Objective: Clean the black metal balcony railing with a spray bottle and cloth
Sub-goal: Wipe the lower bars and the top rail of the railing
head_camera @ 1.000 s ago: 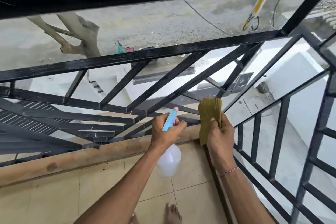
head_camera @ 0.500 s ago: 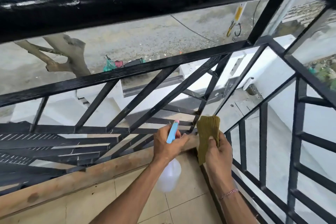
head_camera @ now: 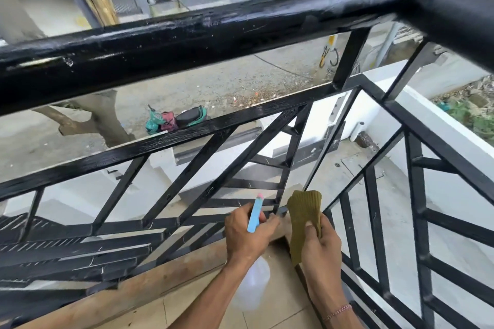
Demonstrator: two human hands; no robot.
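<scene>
Bare forearms, beaded wrist bracelet [head_camera: 337,312]

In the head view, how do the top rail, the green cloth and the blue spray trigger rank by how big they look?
1. Top rail: by far the largest, though it is also nearest the camera.
2. Green cloth, held by the right hand.
3. Blue spray trigger, in the left hand: smallest.

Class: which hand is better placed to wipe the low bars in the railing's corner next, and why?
Right. The right hand grips the cloth beside those railing bars; the left hand holds the spray bottle.
</scene>
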